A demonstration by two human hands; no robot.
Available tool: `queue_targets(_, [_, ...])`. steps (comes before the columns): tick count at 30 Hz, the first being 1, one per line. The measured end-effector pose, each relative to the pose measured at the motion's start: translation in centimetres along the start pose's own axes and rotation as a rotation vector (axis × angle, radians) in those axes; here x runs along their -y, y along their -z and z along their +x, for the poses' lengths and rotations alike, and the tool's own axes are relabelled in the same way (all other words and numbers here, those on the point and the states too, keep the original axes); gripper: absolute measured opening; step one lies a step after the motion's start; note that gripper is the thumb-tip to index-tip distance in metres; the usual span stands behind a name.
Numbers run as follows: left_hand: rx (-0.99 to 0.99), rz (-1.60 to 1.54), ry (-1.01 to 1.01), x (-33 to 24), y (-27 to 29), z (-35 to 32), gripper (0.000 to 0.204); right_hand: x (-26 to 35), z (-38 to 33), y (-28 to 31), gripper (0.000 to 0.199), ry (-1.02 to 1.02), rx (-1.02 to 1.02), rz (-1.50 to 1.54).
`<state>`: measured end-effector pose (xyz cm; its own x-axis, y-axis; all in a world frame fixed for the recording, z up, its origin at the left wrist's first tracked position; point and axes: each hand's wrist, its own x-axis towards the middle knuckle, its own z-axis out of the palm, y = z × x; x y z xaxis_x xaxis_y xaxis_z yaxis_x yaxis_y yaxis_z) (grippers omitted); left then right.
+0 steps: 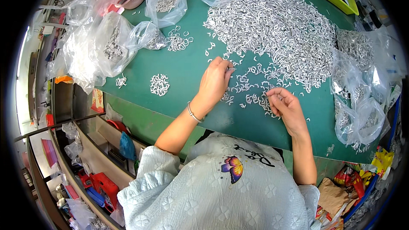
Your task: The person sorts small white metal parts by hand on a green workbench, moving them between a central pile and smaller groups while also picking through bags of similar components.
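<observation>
Left hand (215,79) and right hand (287,107) curl over curved metal pieces (243,86) nearside of large heap (272,25), probably thinned for easier picking; either grip's contents: can't tell.

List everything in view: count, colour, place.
Small curved metallic pieces: uncountable, silvery, mostly heaped upper right
Flat table: one, green, centre
Small piles of metallic pieces: three, silvery, table's left
Plastic bags holding metallic parts: several, clear, table's edges
Rectangular plastic tray: one, yellow-green, upper right
Round plastic container: one, pink, upper left
Partitioned shelving with clutter: one, beige, lower left
Crumpled wrappings: several, yellow, red, brown, lower right
Short-sleeved shirt: one, pale blue, bottom centre
Round metal bracelet: one, silvery, left wrist
Left hand: one, bare, at scattered pieces
Right hand: one, bare, at scattered pieces
</observation>
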<state>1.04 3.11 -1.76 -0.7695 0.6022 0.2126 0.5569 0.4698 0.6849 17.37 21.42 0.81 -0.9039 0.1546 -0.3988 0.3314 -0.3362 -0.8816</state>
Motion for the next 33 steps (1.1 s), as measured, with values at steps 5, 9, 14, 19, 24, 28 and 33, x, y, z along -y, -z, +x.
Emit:
queue_targets(5, [0.171,-0.547,0.359,-2.8,1.6,-0.1,0.018,-0.3,-0.3,0.2,0.027,0.051,-0.049,0.45])
queue_targets(9, [0.368,-1.394,0.569,-4.2,0.4,-1.5,0.034,-0.9,-0.3,-1.4,0.037,-0.036,-0.041,0.719])
queue_targets(14, [0.346,-1.26,0.382,-7.6,-1.1,-2.0,0.028,-1.9,-0.1,-1.9,0.037,-0.048,0.003,0.896])
queue_targets(19, [0.138,-0.296,0.0,-5.5,0.7,-1.1,0.025,-1.9,-1.0,0.2,0.025,0.098,-0.044,0.719])
queue_targets(24, [0.18,0.093,-0.139,-3.8,-1.8,-3.1,0.026,-1.6,-1.1,0.3,0.019,0.096,-0.078,0.612])
queue_targets(28, [0.137,0.232,-0.138,-4.1,-2.5,-3.0,0.023,-1.3,-1.2,0.1,0.018,0.101,-0.06,0.563])
queue_targets(33, [0.085,0.168,-0.205,-3.2,-2.5,-2.7,0.023,-1.6,-1.7,0.6,0.019,0.116,-0.074,0.556])
